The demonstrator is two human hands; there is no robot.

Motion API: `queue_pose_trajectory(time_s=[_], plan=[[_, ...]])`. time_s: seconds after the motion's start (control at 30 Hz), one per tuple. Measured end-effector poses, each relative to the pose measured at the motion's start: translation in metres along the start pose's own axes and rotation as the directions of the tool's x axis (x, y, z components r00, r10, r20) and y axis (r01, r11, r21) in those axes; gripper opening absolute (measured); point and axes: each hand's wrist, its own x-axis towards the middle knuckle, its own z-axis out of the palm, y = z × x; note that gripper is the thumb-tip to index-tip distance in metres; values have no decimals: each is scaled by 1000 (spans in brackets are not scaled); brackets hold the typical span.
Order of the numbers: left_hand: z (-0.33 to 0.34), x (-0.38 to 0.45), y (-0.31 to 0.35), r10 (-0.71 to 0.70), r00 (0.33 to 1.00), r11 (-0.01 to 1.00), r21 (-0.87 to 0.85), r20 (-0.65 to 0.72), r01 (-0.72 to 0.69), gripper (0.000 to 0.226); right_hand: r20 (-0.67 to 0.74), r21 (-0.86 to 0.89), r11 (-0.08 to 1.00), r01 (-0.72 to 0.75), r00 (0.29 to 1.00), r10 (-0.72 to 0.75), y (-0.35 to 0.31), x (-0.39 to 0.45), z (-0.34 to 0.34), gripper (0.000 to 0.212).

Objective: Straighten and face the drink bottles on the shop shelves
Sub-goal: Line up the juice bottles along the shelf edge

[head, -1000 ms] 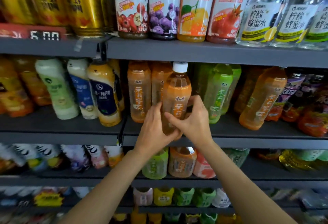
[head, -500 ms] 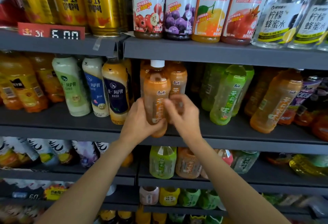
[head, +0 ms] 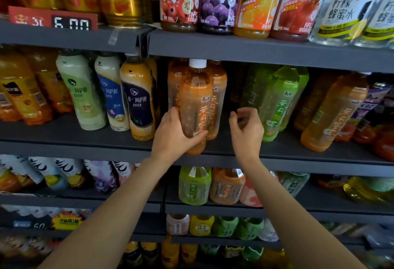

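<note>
The left hand [head: 174,134] grips the upright orange tea bottle [head: 195,106] low on its body at the shelf [head: 277,158] front, while the right hand [head: 247,132] hangs empty, fingers loosely curled, just right of it.

A red price tag [head: 52,20] with white digits reading 6.00 is fixed to the front edge of the top grey shelf [head: 234,44] at the upper left of the frame. Lower left, a yellow and black promotional label [head: 65,222] sits on a lower shelf edge, its print blurred. A clear strip of tape [head: 113,36] hangs on the top shelf edge, right of the price tag.
</note>
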Motion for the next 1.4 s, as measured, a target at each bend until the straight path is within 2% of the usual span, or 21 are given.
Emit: queue_pose_trajectory(time_s=[0.13,0.23,0.3,0.37,0.5,0.67,0.83,0.97,1.17,1.27,1.4], plan=[[-1,-6,8,-30,999,999,11,-22,30,78,-208,-43,998,-38,978,29,3,11,-29,30],[0,-16,18,-9,1000,1000,6,2,9,81,-371,-61,994,-94,926,65,11,26,-59,38],[4,-23,29,24,1000,1000,5,18,-24,81,-464,-64,976,-208,872,156,19,37,-79,50],[11,-26,42,44,997,999,-2,56,-44,81,-483,-69,930,-360,828,285,29,47,-96,64],[23,-18,60,19,993,1000,16,112,-20,82,-395,-115,848,-518,807,439,47,68,-122,81],[31,-9,63,-29,993,999,23,116,27,83,-283,-307,787,-535,841,461,58,84,-140,74],[32,-9,60,7,992,1000,-25,128,-3,84,-229,-467,782,-413,911,344,55,66,-144,72],[28,-7,59,22,983,999,-29,183,-17,86,-200,-474,824,-312,949,244,40,33,-129,68],[12,-9,45,-1,984,1000,-9,181,3,82,2,-456,883,-114,992,129,10,-4,-95,69],[-1,-8,34,-42,979,999,29,200,37,83,92,-464,882,-90,985,149,-3,-1,-72,68],[-14,0,26,-74,964,997,3,257,76,83,175,-398,900,-175,949,262,-12,19,-42,63]])
